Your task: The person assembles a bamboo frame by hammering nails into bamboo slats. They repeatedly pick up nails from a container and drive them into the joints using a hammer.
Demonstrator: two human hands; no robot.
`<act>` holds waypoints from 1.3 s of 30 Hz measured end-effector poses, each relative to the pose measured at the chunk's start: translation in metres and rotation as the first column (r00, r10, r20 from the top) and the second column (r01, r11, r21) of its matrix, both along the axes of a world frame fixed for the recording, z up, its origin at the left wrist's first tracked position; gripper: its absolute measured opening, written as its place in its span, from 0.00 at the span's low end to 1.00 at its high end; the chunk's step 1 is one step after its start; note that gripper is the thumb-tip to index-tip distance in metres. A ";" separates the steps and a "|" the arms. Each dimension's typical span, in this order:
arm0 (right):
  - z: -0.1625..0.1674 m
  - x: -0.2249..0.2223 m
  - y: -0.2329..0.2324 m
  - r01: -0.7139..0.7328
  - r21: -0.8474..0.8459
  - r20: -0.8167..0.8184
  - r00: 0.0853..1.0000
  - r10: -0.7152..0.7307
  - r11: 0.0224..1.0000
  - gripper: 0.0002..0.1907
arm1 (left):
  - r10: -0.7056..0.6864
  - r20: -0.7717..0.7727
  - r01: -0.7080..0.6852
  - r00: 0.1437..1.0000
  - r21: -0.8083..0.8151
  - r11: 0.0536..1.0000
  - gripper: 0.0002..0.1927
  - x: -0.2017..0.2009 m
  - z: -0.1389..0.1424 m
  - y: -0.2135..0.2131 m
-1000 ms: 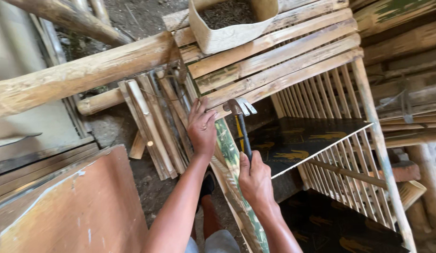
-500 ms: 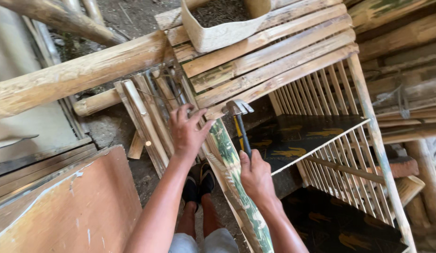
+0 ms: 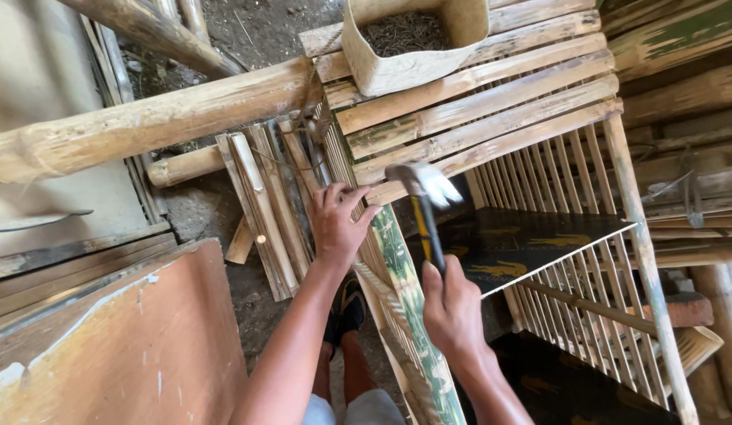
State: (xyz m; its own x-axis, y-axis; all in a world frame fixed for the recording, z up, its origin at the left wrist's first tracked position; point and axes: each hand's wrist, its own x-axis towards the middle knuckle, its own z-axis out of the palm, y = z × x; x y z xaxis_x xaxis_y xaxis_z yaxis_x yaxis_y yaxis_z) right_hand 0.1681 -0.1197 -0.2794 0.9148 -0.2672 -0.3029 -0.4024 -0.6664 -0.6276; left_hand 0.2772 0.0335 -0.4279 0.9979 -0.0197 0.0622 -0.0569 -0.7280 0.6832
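My right hand point(image 3: 452, 311) grips the dark handle of a hammer point(image 3: 423, 206), whose metal head is raised and blurred just above a green-stained bamboo slat point(image 3: 405, 299). My left hand point(image 3: 336, 223) rests against the upper end of that slat, fingers pinched where it meets the corner of a bamboo cage point(image 3: 531, 157). I cannot tell whether a nail is between the fingers. The cage has a slatted top and thin vertical bars on its side.
A pale tub point(image 3: 417, 43) of dark nails sits on the cage top. A thick bamboo pole point(image 3: 145, 122) crosses at the left. Loose split slats point(image 3: 263, 205) lean on the ground. A rusty board point(image 3: 114, 346) stands at lower left. My feet point(image 3: 346, 315) show below.
The hammer head has swung up and blurred above the slat. My left hand has shifted slightly toward the cage corner. The camera has come closer.
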 end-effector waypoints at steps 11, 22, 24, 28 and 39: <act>-0.044 -0.007 -0.004 -0.010 0.064 0.059 0.998 0.006 0.998 0.13 | -0.055 0.108 0.055 0.993 0.009 0.998 0.24 -0.008 -0.013 0.005; -0.070 -0.009 -0.013 -0.069 0.032 -0.021 0.997 0.070 0.997 0.16 | -0.003 0.041 0.008 0.999 -0.138 0.990 0.21 -0.016 -0.015 -0.001; -0.072 -0.018 -0.009 -0.073 0.012 0.025 0.997 0.072 0.997 0.15 | 0.030 0.176 -0.005 0.984 -0.140 0.990 0.19 -0.025 -0.023 -0.003; -0.079 -0.042 0.025 0.006 0.139 0.121 0.992 -0.023 0.990 0.10 | 0.194 -0.164 -0.247 0.967 -0.435 0.866 0.16 -0.078 -0.057 0.011; -0.264 -0.029 0.144 0.380 0.584 -0.418 0.898 -0.136 0.717 0.11 | 0.507 -0.405 -0.528 0.761 0.067 0.846 0.16 -0.078 -0.240 0.125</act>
